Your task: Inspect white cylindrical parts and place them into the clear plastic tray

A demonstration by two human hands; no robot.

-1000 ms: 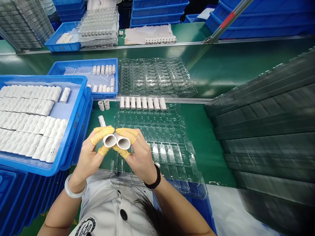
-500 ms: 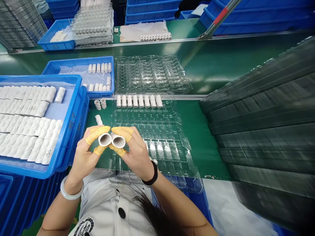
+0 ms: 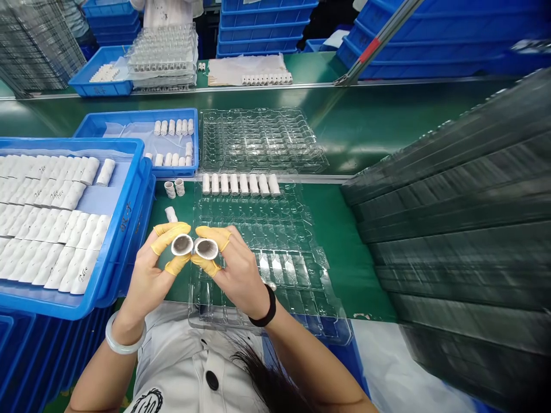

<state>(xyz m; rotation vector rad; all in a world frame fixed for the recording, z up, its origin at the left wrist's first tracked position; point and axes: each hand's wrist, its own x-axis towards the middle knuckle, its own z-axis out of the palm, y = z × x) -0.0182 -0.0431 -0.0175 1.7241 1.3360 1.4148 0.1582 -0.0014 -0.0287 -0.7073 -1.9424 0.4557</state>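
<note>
My left hand (image 3: 157,264), with yellow finger cots on thumb and fingers, grips a white hollow tube (image 3: 182,245) whose open end faces me. My right hand (image 3: 235,267), also in yellow finger cots, is closed around a second white tube (image 3: 207,249). The two tubes are side by side, their rims almost touching. Beneath and to the right lies a clear plastic tray (image 3: 275,229) with one row of white tubes (image 3: 241,184) along its far edge. Just beyond my left hand a single tube (image 3: 171,214) lies on the green table, and two more (image 3: 174,188) stand behind it.
At left, a blue crate (image 3: 138,172) holds rows of white tubes. Behind it sits another blue bin (image 3: 142,112) with tubes, beside another clear tray (image 3: 262,137). Stacked dark trays (image 3: 447,229) rise at right. Across the table are blue crates (image 3: 262,28) and stacked clear trays (image 3: 163,57).
The view has tilted slightly upward, so the table items sit lower in the frame. Both hands keep hold of their tubes, which show slightly more of their openings' dark inside.
</note>
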